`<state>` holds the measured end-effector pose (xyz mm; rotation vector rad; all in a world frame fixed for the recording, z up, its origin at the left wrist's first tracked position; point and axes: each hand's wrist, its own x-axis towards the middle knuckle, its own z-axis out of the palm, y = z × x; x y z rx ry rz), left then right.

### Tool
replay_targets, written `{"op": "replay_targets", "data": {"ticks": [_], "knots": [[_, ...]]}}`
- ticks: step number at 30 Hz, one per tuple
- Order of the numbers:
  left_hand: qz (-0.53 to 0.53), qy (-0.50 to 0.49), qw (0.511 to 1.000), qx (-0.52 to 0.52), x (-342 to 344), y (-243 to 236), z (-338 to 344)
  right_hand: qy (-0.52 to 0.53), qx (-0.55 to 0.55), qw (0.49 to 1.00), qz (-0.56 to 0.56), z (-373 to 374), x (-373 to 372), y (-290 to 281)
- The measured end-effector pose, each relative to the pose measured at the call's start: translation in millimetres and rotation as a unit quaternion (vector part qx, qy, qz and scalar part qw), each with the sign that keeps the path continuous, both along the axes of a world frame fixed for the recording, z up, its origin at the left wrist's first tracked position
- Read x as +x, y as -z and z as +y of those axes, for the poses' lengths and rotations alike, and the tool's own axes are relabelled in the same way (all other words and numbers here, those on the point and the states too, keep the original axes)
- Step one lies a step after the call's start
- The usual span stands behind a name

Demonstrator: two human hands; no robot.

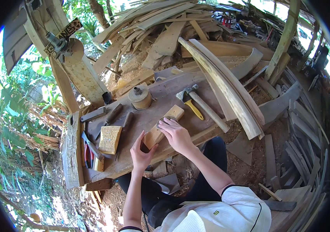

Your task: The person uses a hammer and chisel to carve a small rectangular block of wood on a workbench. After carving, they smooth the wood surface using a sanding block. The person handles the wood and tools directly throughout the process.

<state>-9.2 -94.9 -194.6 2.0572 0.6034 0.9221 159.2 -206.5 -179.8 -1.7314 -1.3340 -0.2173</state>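
Note:
On a wooden workbench (103, 173) lies a light wooden block (176, 112), long and narrow, set slantwise. My left hand (141, 154) is closed round its near end, thumb and fingers on opposite sides. Across its upper face rests my right hand (174, 134), fingers pressed together over a dark rounded piece (169, 117). Most of that piece is covered, so I cannot make out its kind. Beyond the block are a yellow-handled brush (194, 109) and a hammer (208, 107) with a wooden handle.
A carved wooden piece (110, 139), wooden-handled tools (114, 114) and red-handled pliers (89, 156) lie at the left. A round wooden container (139, 97) stands at the back. Long curved planks (230, 89) lean over the right side. Offcuts (165, 36) are heaped beyond the bench.

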Motion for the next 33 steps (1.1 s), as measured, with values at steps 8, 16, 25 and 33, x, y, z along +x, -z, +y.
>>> {"op": "replay_targets", "data": {"ticks": [8, 16, 25, 33], "knots": [[-0.001, -0.003, 1.000, -0.016, -2.8, 2.6, 2.4, -0.051, -0.036, 0.998, -0.005, -9.4, -15.9, -6.8], [0.003, -0.004, 1.000, 0.002, -0.7, 3.0, 1.8, -0.060, -0.040, 0.995, -0.076, -3.8, -13.8, -7.2], [0.012, -0.003, 1.000, -0.003, -1.0, 1.2, 1.4, -0.037, 0.001, 0.994, -0.106, 1.5, -14.1, -9.9], [-0.008, -0.010, 1.000, 0.009, 1.9, 2.8, 2.5, -0.050, -0.048, 0.997, -0.037, -0.6, -2.4, -15.0]]}}
